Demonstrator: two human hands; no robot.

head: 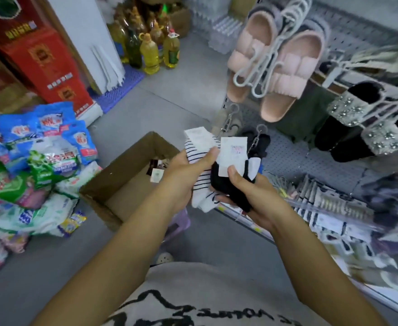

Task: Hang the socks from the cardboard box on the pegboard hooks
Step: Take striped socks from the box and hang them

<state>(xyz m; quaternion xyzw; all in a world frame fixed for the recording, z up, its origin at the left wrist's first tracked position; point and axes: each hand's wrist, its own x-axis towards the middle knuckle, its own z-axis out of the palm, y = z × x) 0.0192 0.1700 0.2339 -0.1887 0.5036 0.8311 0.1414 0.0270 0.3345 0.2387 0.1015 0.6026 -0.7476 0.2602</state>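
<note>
**Two pairs in hand, hooks waiting**

Here are the socks, up out of the box and held at chest height: a white pair with thin dark stripes [201, 170] in the left hand [184, 177], thumb clamped flat over the fabric just below its paper label, and a black pair [231, 189] cradled in the right hand [257, 196], thumb pinching the lower edge of its white tag [232, 156]. Both hands are closed firmly on their socks, tags turned up toward the face, which looks like a way to sort the two pairs apart and find the hanging end before reaching out.

Just behind the hands, the cardboard box [122, 180] sits open on the floor with a few tagged items left near its far corner, so I'd say the job is only partly through. Beyond the socks to the right stands the grey pegboard [294, 158], carrying black socks on metal clips close by, pink slippers [287, 74] on white hangers higher up, and studded black sandals toward its right edge. Bags of detergent pile up left of the box, and oil bottles stand at the back of the floor
</note>
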